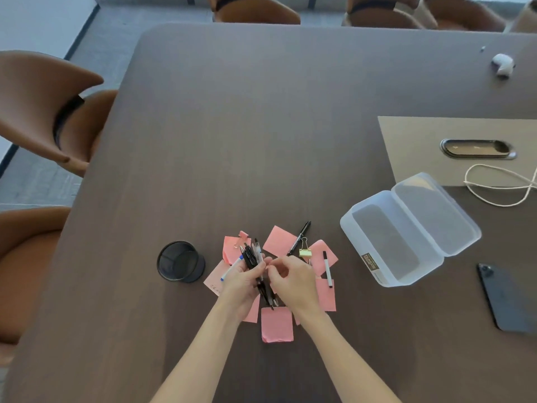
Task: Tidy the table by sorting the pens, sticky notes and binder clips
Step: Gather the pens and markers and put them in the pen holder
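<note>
Left hand (239, 282) grips a bundle of dark pens (255, 258) above the scattered pink sticky notes (276, 324); the bundle's middle is hidden by fingers. Right hand (293, 279) pinches at the bundle, fingertips unclear. Gold binder clip (305, 251) lies just beyond; pink binder clip (241, 237) partly hidden.

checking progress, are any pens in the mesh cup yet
No, the mesh cup looks empty; the left hand holds the pen bundle.

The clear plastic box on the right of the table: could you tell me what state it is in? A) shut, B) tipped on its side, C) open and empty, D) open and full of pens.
C: the clear plastic box lies with its hinged lid folded back and nothing inside.
</note>
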`<control>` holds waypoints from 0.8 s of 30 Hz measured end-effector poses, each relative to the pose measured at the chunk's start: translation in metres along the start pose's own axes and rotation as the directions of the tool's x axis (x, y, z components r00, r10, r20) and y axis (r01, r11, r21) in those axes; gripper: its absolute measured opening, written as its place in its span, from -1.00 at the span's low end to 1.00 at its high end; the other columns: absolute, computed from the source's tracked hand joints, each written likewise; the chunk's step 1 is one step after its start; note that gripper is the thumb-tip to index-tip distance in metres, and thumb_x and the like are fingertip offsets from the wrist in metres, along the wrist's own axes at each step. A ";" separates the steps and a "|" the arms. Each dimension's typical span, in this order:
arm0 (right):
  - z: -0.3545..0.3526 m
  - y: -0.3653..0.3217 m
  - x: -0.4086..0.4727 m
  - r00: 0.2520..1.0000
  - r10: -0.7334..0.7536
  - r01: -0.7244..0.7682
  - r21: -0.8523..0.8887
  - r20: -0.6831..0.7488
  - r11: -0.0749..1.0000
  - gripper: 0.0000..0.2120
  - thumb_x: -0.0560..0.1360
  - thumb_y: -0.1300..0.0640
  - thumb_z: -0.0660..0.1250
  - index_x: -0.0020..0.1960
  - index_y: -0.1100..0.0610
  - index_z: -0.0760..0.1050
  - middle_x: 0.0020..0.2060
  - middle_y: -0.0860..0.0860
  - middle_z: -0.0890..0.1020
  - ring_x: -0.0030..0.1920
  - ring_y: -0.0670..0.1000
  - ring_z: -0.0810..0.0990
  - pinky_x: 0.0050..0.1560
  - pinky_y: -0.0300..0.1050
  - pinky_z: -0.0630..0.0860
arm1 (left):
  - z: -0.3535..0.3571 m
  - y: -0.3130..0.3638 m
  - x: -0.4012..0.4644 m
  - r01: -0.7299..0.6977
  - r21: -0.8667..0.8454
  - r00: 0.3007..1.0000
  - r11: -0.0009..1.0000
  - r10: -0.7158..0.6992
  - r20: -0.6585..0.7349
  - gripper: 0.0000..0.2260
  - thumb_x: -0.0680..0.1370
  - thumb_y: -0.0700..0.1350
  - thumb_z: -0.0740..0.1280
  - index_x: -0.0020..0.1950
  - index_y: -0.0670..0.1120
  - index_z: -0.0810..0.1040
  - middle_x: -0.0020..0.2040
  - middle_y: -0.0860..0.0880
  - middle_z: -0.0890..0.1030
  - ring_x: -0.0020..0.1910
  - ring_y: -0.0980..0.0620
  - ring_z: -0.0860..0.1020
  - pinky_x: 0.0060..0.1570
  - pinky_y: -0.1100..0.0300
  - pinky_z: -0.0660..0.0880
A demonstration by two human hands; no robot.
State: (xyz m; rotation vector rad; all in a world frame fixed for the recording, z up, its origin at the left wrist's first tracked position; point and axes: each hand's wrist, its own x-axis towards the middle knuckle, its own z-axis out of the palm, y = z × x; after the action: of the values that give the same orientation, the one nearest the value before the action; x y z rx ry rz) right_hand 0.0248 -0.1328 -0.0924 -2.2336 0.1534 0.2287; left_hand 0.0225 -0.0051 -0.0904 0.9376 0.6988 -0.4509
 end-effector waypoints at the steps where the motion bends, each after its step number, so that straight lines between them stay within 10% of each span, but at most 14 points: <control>1: -0.005 0.002 0.007 0.997 0.064 -0.062 0.053 -0.040 0.997 -0.88 0.45 0.14 0.33 -0.18 0.05 0.65 -0.28 -0.10 0.67 -0.22 -0.11 0.60 -0.14 -0.15 0.54 | 0.002 0.000 0.000 -0.003 -0.005 1.000 1.000 0.003 -0.003 -0.83 0.58 -0.33 0.33 0.16 -0.24 0.55 0.02 -0.16 0.69 -0.09 -0.07 0.69 -0.14 0.11 0.65; 6: -0.021 0.017 0.054 0.925 0.374 -0.380 0.127 0.069 0.916 -0.82 0.46 0.13 0.32 0.02 0.13 0.60 -0.10 -0.01 0.67 -0.08 0.02 0.63 -0.11 -0.07 0.54 | 0.008 0.000 -0.004 0.006 0.012 1.000 1.000 -0.006 0.015 -0.89 0.60 -0.34 0.31 0.09 -0.22 0.56 -0.16 -0.10 0.73 -0.13 -0.07 0.68 0.02 0.01 0.61; 13: -0.020 0.037 0.094 0.919 0.393 -0.383 -0.169 0.031 0.908 -0.84 0.50 0.21 0.28 0.06 0.22 0.52 0.01 0.15 0.63 0.04 0.18 0.58 -0.14 -0.13 0.39 | 0.010 0.001 0.003 0.055 0.034 0.998 0.998 -0.053 -0.044 -0.72 0.60 -0.39 0.27 0.29 -0.20 0.53 -0.04 -0.10 0.75 -0.08 -0.01 0.72 -0.23 0.13 0.64; 24: -0.008 0.046 0.110 0.899 0.437 -0.429 -0.234 -0.016 0.873 -0.79 0.39 0.03 0.42 -0.17 0.19 0.56 -0.17 0.16 0.68 -0.08 0.21 0.66 -0.15 -0.07 0.56 | 0.012 -0.001 0.005 0.043 0.075 0.997 0.996 -0.038 -0.070 -0.65 0.57 -0.48 0.22 0.27 -0.16 0.54 0.16 -0.20 0.69 0.13 -0.16 0.69 0.22 -0.11 0.56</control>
State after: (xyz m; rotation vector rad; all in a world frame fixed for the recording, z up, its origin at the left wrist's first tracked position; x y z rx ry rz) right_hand 0.1242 -0.1710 -0.1463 -2.4010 0.6424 0.5566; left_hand 0.0300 -0.0159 -0.0896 1.0164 0.7684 -0.4855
